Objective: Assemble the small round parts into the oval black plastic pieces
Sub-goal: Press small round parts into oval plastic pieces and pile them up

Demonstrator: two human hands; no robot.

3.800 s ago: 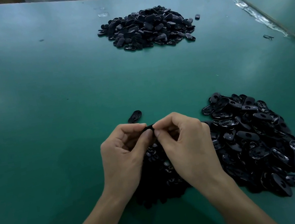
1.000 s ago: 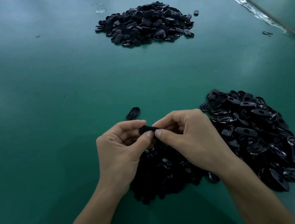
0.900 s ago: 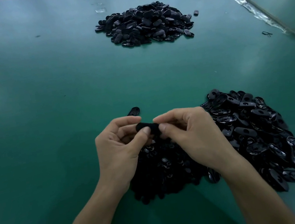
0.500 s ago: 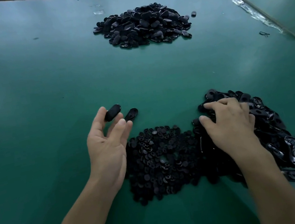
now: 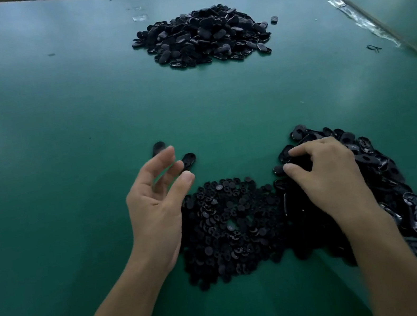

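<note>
Reaching into the heap of oval black pieces [image 5: 376, 170], my right hand [image 5: 327, 175] has its fingers [image 5: 297, 152] curled down on the heap's edge. Whether thumb and forefinger already pinch a piece I cannot tell, because it is black on black there. My left hand [image 5: 157, 197] hangs empty, its fingers [image 5: 165, 155] spread and loose. One loose oval [image 5: 158, 147] lies on the bench [image 5: 30, 133] just past those fingertips, and a second loose oval [image 5: 188, 159] lies beside them. The small round parts [image 5: 230, 226] lie in a flat heap between my two thumbs, back toward the wrists.

To do this well, I should lift a single oval by its rim, hollow side up, so it needs no turning. Meanwhile the left fingers should drop onto one round part at the heap's near edge. Both should then meet above that heap, so that anything I fumble lands back among its kind.
</note>
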